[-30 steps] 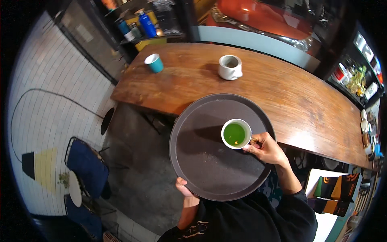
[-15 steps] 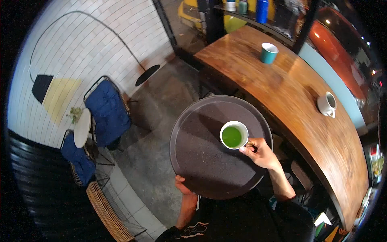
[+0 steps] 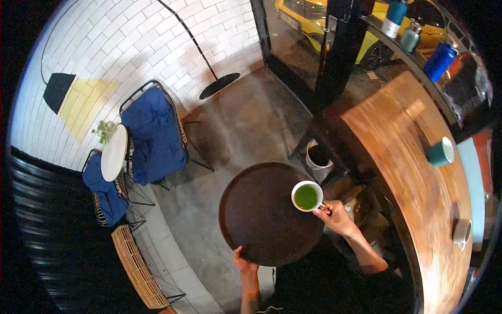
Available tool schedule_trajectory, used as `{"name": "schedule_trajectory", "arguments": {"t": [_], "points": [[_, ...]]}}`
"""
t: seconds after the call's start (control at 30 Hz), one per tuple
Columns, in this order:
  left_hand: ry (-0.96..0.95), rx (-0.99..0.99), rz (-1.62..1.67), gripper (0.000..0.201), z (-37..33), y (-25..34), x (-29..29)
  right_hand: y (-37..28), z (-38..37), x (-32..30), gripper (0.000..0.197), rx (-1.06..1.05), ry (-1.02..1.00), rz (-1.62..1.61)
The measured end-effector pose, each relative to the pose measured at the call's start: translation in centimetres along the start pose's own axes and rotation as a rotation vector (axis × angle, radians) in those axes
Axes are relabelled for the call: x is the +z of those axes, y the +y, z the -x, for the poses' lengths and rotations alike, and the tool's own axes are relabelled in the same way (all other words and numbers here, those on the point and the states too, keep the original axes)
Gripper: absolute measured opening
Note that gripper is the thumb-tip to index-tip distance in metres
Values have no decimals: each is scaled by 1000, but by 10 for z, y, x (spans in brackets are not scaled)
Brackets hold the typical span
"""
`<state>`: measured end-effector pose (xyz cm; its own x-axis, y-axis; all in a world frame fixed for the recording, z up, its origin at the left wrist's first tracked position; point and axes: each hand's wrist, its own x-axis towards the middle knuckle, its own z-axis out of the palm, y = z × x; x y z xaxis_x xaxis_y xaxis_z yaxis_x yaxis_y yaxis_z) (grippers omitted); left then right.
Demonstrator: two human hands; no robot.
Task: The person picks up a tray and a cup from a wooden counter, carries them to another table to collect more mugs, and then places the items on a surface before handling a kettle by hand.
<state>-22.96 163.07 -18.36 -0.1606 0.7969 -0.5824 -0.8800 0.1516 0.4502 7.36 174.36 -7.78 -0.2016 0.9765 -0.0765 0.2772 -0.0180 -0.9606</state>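
Observation:
A round dark brown tray (image 3: 261, 214) is in front of me, tilted slightly to the eye. My left hand (image 3: 245, 260) is closed on its near left edge, thumb over the rim; the fingers beneath are hidden. My right hand (image 3: 339, 217) pinches the handle of a white cup (image 3: 320, 192) filled with green liquid (image 3: 306, 198). The cup is over the tray's right edge; whether it touches the tray I cannot tell.
To my right curves a wooden counter (image 3: 387, 136) with a teal cup (image 3: 440, 153) and a white mug (image 3: 462, 232). Several bottles (image 3: 441, 62) line a shelf beyond. Blue-cushioned chairs (image 3: 154, 133), a small round table (image 3: 114, 154) and a lamp base (image 3: 220, 86) stand left. Below the counter is a white bin (image 3: 317, 166).
My view has turned right, so the counter and its cups sit farther right and lower. The white cup has shifted from over the tray's middle right to its right edge, still in my right hand.

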Motion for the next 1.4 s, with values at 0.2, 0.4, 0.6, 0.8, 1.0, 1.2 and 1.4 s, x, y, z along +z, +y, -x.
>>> {"name": "schedule_trajectory", "arguments": {"t": [0.2,0.4,0.6,0.8,1.0,1.2,1.4], "points": [[326,-23,88,48,-88,-13,-30,109,-67,14,24,221,68,111],[479,-108,205,47,-175,-61,-133,304,-92,54,41,477,380,-206],[738,-168,107,43,-222,-103,-184,416,-182,78,42,503,683,-258],[710,-248,87,45,-252,-118,-197,565,-219,46,51,354,924,385],[687,-256,99,47,-267,-159,-209,620,-260,-2,66,594,664,926],[737,-279,69,46,-280,-169,-206,685,-276,-55,45,868,652,1137],[645,-285,89,44,-278,-168,-217,713,-259,-48,32,515,857,1567]]}}
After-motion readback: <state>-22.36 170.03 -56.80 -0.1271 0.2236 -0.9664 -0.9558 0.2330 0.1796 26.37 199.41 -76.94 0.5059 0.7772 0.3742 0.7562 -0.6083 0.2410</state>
